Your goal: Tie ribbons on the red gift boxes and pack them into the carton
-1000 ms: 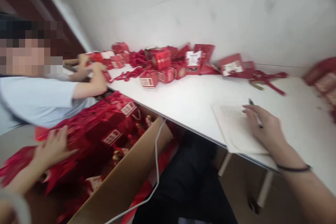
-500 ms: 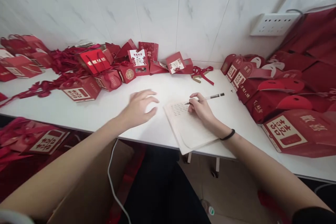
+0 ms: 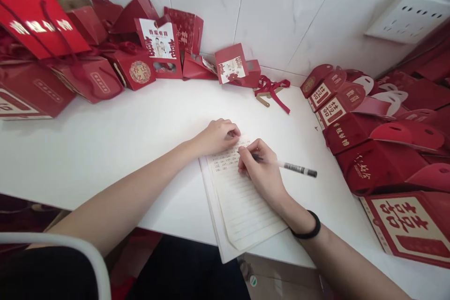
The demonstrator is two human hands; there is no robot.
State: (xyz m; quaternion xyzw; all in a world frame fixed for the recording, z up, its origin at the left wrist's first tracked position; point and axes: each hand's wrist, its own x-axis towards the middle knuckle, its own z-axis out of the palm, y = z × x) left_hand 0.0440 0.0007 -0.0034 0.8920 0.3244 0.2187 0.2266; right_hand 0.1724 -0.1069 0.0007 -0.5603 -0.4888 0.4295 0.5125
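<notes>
An open-lying notebook (image 3: 251,215) with lined pages and rows of small handwriting rests on the white table, its near corner reaching past the edge. My left hand (image 3: 218,137) lies across its top edge, fingers curled and closed there, covering part of the writing. In my right hand (image 3: 263,168) is a pen (image 3: 298,169) with a clear barrel and dark cap end, pinched between thumb and fingers. The pen's tip is at the written lines. A black band (image 3: 311,226) circles my right wrist.
Red gift boxes (image 3: 383,168) line the right side. More red boxes (image 3: 87,77) and a bright red bag (image 3: 38,21) stand at the left back. Red ribbons (image 3: 272,89) lie near the wall. A white power strip (image 3: 408,18) is on the wall.
My left hand has come right and down onto the notebook's top, its fingers curling in. My right hand still holds the pen at the page. The view has moved closer to the table.
</notes>
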